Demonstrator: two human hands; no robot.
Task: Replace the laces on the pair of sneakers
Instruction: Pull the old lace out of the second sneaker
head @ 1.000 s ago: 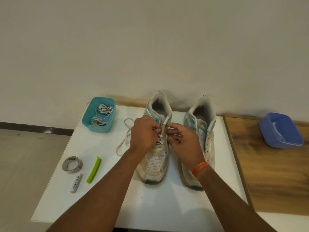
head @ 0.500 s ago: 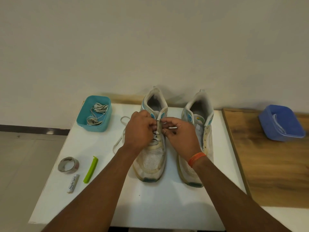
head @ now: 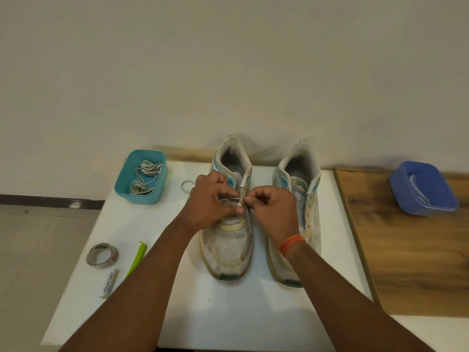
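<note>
Two worn white sneakers with teal trim stand side by side on the white table (head: 228, 313), toes toward me. Over the left sneaker (head: 229, 247) my left hand (head: 210, 201) grips the shoe's upper edge and presses the lace with its thumb. My right hand (head: 272, 207) pinches the white lace (head: 234, 198) at an eyelet on the shoe's right side. A loose loop of that lace (head: 186, 185) lies on the table behind my left hand. The right sneaker (head: 302, 179) is partly hidden by my right wrist; I see no lace on it.
A teal tub (head: 124, 184) holding bundled grey laces sits at the table's back left. A tape roll (head: 102, 254), a green clip (head: 137, 259) and a small white tube (head: 109, 283) lie front left. A blue tub (head: 423, 189) with a pale lace rests on the wooden surface (head: 406, 262) to the right.
My hands stayed over the left sneaker's eyelets, with the right hand drawing the lace slightly to the right. The view shifted a little as my head moved.
</note>
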